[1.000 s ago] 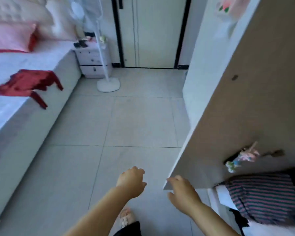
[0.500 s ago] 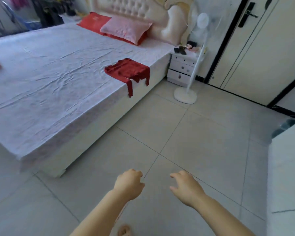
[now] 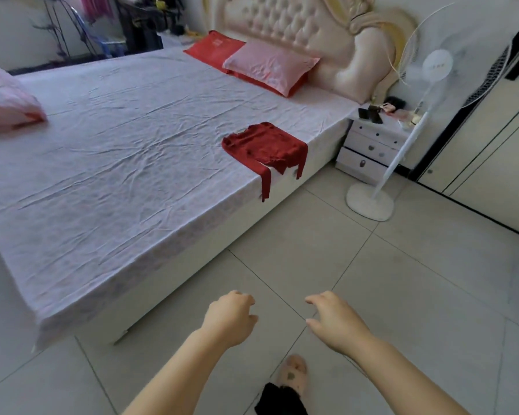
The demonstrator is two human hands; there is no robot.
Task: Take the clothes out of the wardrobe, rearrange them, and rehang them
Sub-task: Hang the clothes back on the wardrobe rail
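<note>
The view has swung left towards the bed [image 3: 117,175] since half a second ago: the pale cabinet edge at the lower right of the frame is gone, and the red garment [image 3: 265,146] has moved from upper centre to just right of the middle. Both hands stay low in the frame, much as they were.

The red garment lies flat on the right-hand edge of the bed, roughly halfway between the pillows and the foot. It is a deep red, soft-looking knit or jersey, folded into a rough rectangle with a ragged lower edge. One narrow strip, perhaps a sleeve, and a shorter flap hang over the side of the mattress.

The left hand [image 3: 229,319] is loosely curled with knuckles up and grasps nothing. The right hand [image 3: 336,322] has its fingers bent and slightly spread, also empty. Both hover over the floor [image 3: 402,280], well apart from the garment.

The bed sheet is pale lilac and creased all over. A satin-like pink pillow [image 3: 270,67] lies on a red pillow [image 3: 213,49] against a tufted cream headboard [image 3: 297,22] with curved gilt trim. A pink bundle of bedding [image 3: 6,103] sits at the left edge. Right of the bed stand a white drawered nightstand [image 3: 372,148] and a white pedestal fan [image 3: 402,152] on a round base. The floor is large glossy grey tiles; a slippered foot [image 3: 292,375] shows at the bottom.
</note>
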